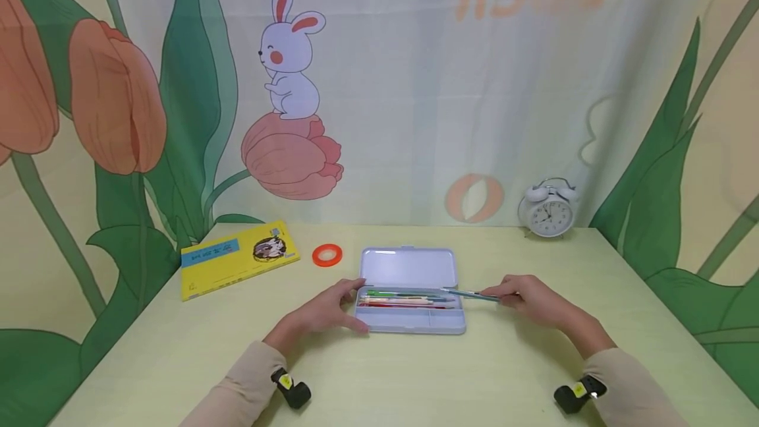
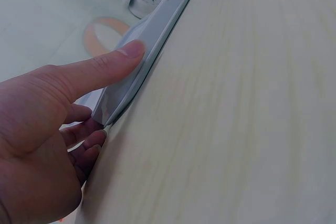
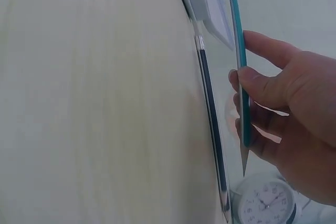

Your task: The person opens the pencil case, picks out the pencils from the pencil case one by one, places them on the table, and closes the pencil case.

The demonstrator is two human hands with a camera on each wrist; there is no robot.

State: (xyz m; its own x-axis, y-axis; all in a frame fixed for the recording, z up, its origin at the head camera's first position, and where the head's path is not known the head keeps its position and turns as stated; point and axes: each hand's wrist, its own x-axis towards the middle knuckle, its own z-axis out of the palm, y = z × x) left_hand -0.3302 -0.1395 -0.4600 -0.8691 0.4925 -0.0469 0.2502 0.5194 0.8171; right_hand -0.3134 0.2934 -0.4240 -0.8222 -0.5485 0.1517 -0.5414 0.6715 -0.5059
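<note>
A pale lilac pencil case (image 1: 409, 321) lies open on the table, its lid (image 1: 409, 267) folded back to the far side. Several pencils (image 1: 403, 300) lie in its long compartment. My left hand (image 1: 326, 308) grips the case's left end, thumb (image 2: 113, 66) at the near side and fingers round the end. To the right of the case, my right hand (image 1: 530, 298) pinches a slim teal paintbrush (image 3: 244, 98) between thumb and fingers; its pointed end faces away from the case. A second, dark-handled paintbrush (image 3: 211, 114) shows low along the table beside the case.
A yellow book (image 1: 237, 262) lies at the back left, with a roll of orange tape (image 1: 327, 255) between it and the case. At the back right stands a white alarm clock (image 1: 548, 211). Behind the table (image 1: 415, 381) hangs a printed curtain (image 1: 391, 84).
</note>
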